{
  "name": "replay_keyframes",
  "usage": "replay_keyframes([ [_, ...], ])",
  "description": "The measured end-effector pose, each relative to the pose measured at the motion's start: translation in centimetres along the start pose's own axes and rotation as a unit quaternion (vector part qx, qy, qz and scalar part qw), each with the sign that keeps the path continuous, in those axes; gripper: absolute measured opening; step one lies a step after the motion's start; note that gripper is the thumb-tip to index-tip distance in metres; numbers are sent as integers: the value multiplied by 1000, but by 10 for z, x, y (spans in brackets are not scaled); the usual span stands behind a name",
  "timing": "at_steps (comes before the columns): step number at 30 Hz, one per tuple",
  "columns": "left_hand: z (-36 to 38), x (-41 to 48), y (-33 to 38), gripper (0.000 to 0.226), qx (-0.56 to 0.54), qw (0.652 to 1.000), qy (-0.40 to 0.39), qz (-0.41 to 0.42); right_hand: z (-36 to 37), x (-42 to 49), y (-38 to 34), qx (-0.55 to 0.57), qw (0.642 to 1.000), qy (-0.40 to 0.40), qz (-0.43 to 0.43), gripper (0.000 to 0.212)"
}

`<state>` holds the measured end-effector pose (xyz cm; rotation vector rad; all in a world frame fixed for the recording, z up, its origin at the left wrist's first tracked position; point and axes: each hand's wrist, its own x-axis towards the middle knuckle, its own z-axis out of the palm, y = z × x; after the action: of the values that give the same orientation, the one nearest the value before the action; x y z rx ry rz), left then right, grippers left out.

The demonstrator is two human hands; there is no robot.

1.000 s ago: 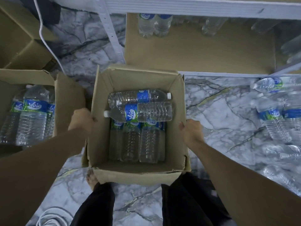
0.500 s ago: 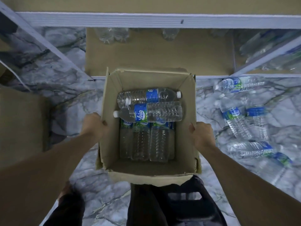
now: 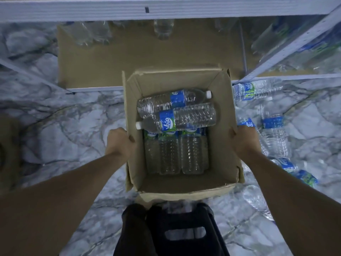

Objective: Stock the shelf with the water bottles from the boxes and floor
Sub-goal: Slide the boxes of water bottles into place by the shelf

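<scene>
Head view, left hand (image 3: 120,143), right hand (image 3: 243,141) gripping box (image 3: 184,183), seemingly off floor (image 3: 73,126)

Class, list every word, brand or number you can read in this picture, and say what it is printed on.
"Vaio", roughly: blue label of the front lying bottle in the box.
Label of the back bottle: mostly turned away, unreadable.
Labels of the floor bottles: too blurred.
No numbers or signs readable.

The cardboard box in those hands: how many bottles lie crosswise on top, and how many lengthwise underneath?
Crosswise bottles on top: 2
Lengthwise bottles underneath: 3 plainly seen; a fourth may hide at the right
Total in the cardboard box: 5 seen
</scene>
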<state>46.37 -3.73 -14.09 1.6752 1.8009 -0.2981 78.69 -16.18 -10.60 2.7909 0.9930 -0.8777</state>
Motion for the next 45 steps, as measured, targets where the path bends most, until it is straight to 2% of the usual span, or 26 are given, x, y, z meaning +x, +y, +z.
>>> replay_keyframes([
  [5,14,-3,12,36,32,999,0,9,-11,9,7,-5,1000,4,12,39],
  [11,13,8,27,28,35,999,26,7,13,0,17,4,999,20,33,41],
  [16,10,11,21,26,25,1000,9,-13,14,-2,13,-9,999,13,46,43],
  [21,4,5,24,35,109,994,-18,10,15,-2,13,-16,999,14,36,46],
  [23,3,9,20,29,105,994,-30,19,18,-4,11,-20,999,13,37,46],
  [26,0,10,16,35,83,994,-62,19,22,-11,1,-38,997,14,61,44],
  [30,-8,4,12,30,68,991,-116,29,25,-26,-12,-38,993,21,111,31],
  [31,-12,3,11,29,58,989,-131,31,26,-33,-15,-35,992,26,118,32],
  [33,-24,-4,11,29,45,987,-152,38,29,-49,-25,-36,992,33,119,50],
  [35,-36,-10,8,32,32,986,-159,50,28,-64,-41,-62,993,39,89,65],
  [37,-51,-16,2,32,26,984,-155,86,26,-80,-66,-111,993,28,22,59],
  [40,-82,-19,-16,25,44,972,-177,151,24,-99,-118,-93,991,-64,-67,38],
  [43,-120,-13,-54,27,75,957,-227,165,28,-124,-179,-71,975,-177,-117,37],
  [45,-148,-5,-92,23,94,948,-257,164,37,-144,-222,-85,965,-207,-138,34],
])
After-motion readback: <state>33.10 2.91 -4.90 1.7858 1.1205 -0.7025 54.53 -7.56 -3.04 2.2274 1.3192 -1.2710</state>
